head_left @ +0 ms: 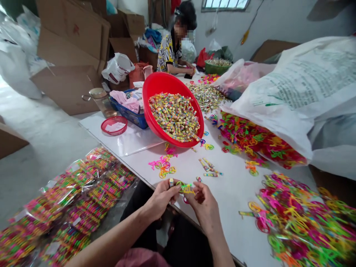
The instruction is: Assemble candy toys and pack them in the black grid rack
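My left hand point(161, 196) is closed at the table's near edge, holding a small patterned tube point(171, 182) upright and one end of a green and yellow plastic piece point(187, 188). At the other end of that piece is my right hand point(205, 202), its fingers curled; a small tube end point(198, 179) shows at its fingertips. Several patterned tubes point(210, 168) lie beyond my hands. Pink and orange plastic pieces point(164, 167) are to their left. A tilted red basin point(147, 100) holds many more tubes.
Loose colourful pieces point(300, 222) are heaped at right, below an open white sack point(278, 85). A blue basket point(133, 118), red basket point(104, 126) and jug point(102, 102) stand at left. Packed bags point(69, 196) lie lower left. Another person point(169, 52) sits across the table.
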{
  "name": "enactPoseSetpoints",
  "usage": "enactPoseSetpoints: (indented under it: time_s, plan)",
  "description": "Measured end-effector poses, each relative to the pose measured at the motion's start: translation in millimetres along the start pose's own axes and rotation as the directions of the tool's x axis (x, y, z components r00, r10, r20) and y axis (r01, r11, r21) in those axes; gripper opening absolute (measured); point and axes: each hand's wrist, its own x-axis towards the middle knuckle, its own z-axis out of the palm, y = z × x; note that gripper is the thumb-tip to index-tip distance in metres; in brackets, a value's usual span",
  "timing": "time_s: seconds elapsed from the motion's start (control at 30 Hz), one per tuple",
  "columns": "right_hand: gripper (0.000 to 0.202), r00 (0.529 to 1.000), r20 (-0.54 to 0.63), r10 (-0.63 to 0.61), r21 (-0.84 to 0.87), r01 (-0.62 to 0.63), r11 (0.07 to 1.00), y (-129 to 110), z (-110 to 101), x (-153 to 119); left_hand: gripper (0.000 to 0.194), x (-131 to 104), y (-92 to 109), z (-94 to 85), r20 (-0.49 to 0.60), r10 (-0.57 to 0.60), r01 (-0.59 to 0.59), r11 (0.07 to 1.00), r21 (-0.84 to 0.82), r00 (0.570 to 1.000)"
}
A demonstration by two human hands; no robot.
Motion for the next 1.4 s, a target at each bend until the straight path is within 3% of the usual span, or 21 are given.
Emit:
enactPoseSetpoints:
  time_s: [0.1, 0.2, 0.3, 0.37, 0.53, 0.7, 0.8, 0.9, 1.03, 1.13, 1.23, 1.27, 1.33, 1.4]
  plan:
    - [0.032, 0.992, 0.129, -0.017, 0.083, 0.006, 0.997, -1, -10, -3, 0.031, 0, 3, -1.1, -0.005, 0.021, -0.02, 0.992, 0.128, 1.0]
    - [0.029, 0.998, 0.018, -0.053, 0.105, 0.051, 0.993, -12, -30, -5, 0.04, 2, 14, -2.6, 0.026, 0.123, -0.121, 0.877, 0.465, 0.992]
    - [0.026, 0.997, -0.021, -0.079, 0.083, 0.081, 0.993, -20, -44, -6, 0.039, 5, 22, 0.8, 0.181, 0.124, -0.213, 0.737, 0.642, 0.976]
    - [0.026, 0.997, 0.029, -0.075, 0.102, 0.072, 0.992, -18, -44, -6, 0.031, 5, 21, 6.5, 0.253, 0.095, -0.24, 0.73, 0.64, 0.963]
    - [0.026, 0.998, 0.063, -0.009, 0.307, -0.011, 0.952, 0, -36, -13, 0.026, 4, 10, 18.4, 0.278, 0.071, -0.217, 0.814, 0.539, 0.958]
    - [0.023, 0.986, 0.169, 0.014, 0.441, -0.089, 0.893, 5, -46, -17, 0.029, 5, 5, 18.8, 0.246, -0.068, -0.032, 0.924, 0.381, 0.967]
    - [0.022, 0.974, 0.225, 0.028, 0.53, -0.147, 0.835, 10, -46, -19, 0.026, 3, 4, 19.8, 0.263, -0.101, -0.019, 0.908, 0.419, 0.96]
    - [0.024, 0.981, 0.178, 0.08, 0.597, -0.172, 0.783, 15, -38, -22, 0.019, -1, 2, 22.3, 0.243, 0.006, -0.145, 0.819, 0.555, 0.97]
    - [0.027, 0.989, -0.018, 0.148, 0.436, -0.126, 0.891, 11, -26, -27, 0.017, -9, -11, 27.1, 0.124, 0.234, -0.252, 0.672, 0.696, 0.964]
    - [0.028, 0.982, -0.144, 0.125, 0.223, -0.091, 0.971, 6, -17, -29, 0.018, -14, -25, 35.8, 0.007, 0.318, -0.227, 0.662, 0.714, 0.948]
    - [0.033, 0.973, -0.217, 0.081, 0.088, -0.063, 0.994, 6, -24, -31, 0.02, -15, -29, 51.4, -0.028, 0.301, -0.2, 0.696, 0.689, 0.953]
    - [0.034, 0.973, -0.221, 0.064, 0.048, -0.055, 0.997, 7, -34, -31, 0.02, -13, -26, 56.3, -0.003, 0.284, -0.211, 0.716, 0.665, 0.959]
    - [0.037, 0.969, -0.247, 0.011, -0.061, -0.027, 0.998, 8, -66, -32, 0.019, -5, -13, 60.3, 0.155, 0.266, -0.303, 0.718, 0.626, 0.951]
    - [0.04, 0.923, -0.376, -0.085, -0.218, 0.001, 0.976, 6, -110, -34, 0.02, 11, 10, 50.1, 0.349, 0.294, -0.455, 0.615, 0.644, 0.89]
